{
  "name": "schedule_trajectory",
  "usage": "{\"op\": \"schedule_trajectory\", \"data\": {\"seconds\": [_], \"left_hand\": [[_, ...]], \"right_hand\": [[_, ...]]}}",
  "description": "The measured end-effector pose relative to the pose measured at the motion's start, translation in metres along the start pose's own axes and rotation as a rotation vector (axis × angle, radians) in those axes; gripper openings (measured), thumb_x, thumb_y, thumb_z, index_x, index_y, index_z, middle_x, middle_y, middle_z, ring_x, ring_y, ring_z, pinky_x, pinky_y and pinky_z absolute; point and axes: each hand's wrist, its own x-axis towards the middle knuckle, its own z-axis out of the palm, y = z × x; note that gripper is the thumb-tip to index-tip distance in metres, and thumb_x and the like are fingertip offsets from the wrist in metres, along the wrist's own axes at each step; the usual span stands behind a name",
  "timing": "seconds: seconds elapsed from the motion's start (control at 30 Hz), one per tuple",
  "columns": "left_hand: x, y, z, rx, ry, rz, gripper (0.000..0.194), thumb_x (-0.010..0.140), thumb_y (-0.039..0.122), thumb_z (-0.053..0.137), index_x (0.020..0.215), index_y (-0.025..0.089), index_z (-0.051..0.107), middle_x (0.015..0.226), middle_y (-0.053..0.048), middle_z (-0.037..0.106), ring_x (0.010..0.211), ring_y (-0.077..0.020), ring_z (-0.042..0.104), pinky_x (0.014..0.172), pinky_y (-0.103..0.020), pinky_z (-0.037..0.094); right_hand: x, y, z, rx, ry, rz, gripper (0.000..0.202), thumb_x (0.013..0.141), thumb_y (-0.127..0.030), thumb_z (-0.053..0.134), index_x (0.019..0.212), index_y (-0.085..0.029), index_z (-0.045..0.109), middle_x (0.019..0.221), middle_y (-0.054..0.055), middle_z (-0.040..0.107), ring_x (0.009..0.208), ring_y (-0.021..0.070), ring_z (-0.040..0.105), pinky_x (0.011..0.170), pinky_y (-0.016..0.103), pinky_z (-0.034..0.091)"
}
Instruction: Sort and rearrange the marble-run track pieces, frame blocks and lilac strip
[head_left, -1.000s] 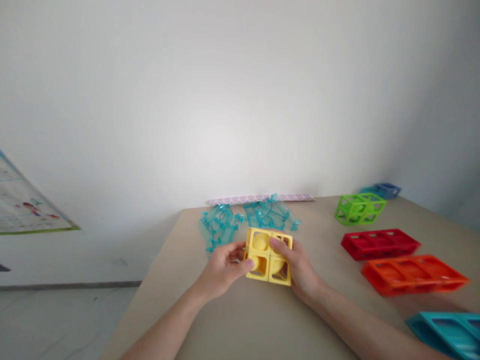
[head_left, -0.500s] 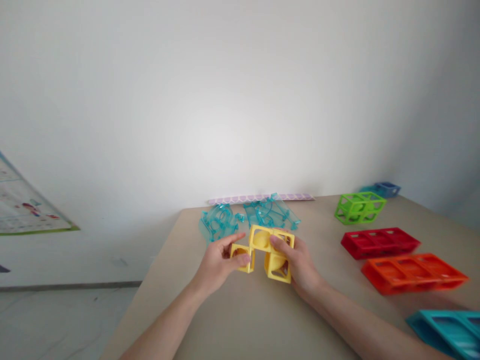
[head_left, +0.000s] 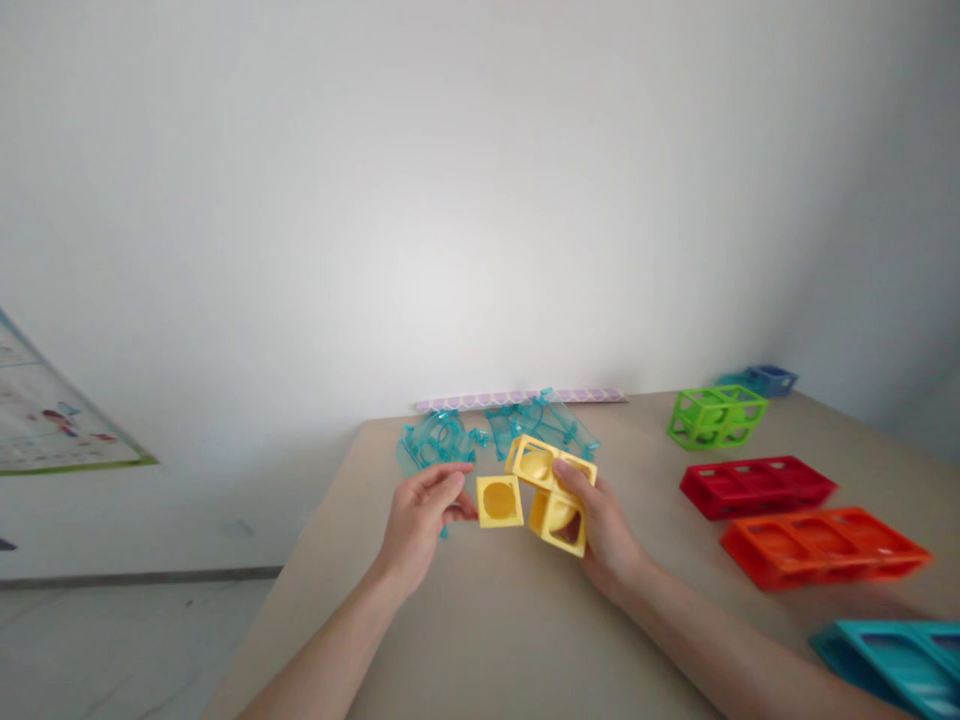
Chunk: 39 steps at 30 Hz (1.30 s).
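While the right hand [head_left: 609,535], closed firmly, grips the joined yellow cubes [head_left: 553,490] above the tabletop [head_left: 465,640], nearer its left edge, the single yellow cube [head_left: 500,501] sits out of line; rearrangement appears partial. The left hand [head_left: 412,520], half curled, adjoins it, hold undeterminable.

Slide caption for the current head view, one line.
Right hand grips yellow cubes, left hand close by; red block and orange block to the right.
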Motion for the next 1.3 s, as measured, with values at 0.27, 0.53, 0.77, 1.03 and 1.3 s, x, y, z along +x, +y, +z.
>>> {"op": "schedule_trajectory", "data": {"seconds": [0.27,0.53,0.77,1.03,1.3], "left_hand": [[-0.006,-0.005,0.008,-0.015,-0.335,-0.233,0.029,0.085,0.039,0.063,0.084,0.011,0.067,0.079,-0.007,0.063,0.066,-0.0133,0.058,0.053,-0.026,0.054],[-0.006,0.0,0.006,-0.162,-0.42,-0.283,0.027,0.081,0.029,0.07,0.103,0.015,0.063,0.098,-0.009,0.064,0.086,-0.0218,0.066,0.065,-0.03,0.055],[-0.006,-0.008,0.009,0.025,-0.354,-0.102,0.026,0.071,0.024,0.08,0.085,0.015,0.06,0.087,-0.002,0.065,0.082,-0.0152,0.062,0.078,-0.03,0.049],[-0.007,-0.013,0.004,0.069,-0.437,-0.144,0.027,0.075,0.034,0.076,0.087,0.013,0.066,0.083,-0.004,0.066,0.079,-0.0153,0.059,0.074,-0.025,0.042],[-0.006,-0.01,0.012,-0.173,-0.219,-0.102,0.021,0.069,0.025,0.08,0.063,0.014,0.064,0.082,-0.003,0.068,0.079,-0.0147,0.062,0.078,-0.027,0.047]], "right_hand": [[-0.006,-0.003,0.003,0.129,-0.124,0.068,0.035,0.073,-0.046,0.074,0.088,-0.016,0.064,0.069,0.004,0.069,0.052,0.0162,0.062,0.046,0.024,0.047],[-0.004,-0.001,0.004,0.119,-0.054,0.024,0.033,0.07,-0.044,0.078,0.084,-0.016,0.065,0.061,0.0,0.064,0.048,0.0131,0.057,0.044,0.022,0.045],[-0.003,-0.001,0.002,0.089,-0.015,0.022,0.036,0.07,-0.045,0.078,0.086,-0.017,0.063,0.063,-0.001,0.064,0.048,0.0128,0.058,0.045,0.022,0.048],[-0.007,0.004,0.004,0.095,-0.11,-0.001,0.037,0.074,-0.043,0.076,0.096,-0.017,0.062,0.084,0.007,0.073,0.071,0.0242,0.071,0.056,0.029,0.055],[0.0,0.002,0.001,0.141,0.039,-0.009,0.037,0.071,-0.047,0.077,0.087,-0.018,0.062,0.064,-0.001,0.065,0.051,0.0145,0.059,0.046,0.022,0.046]]}}
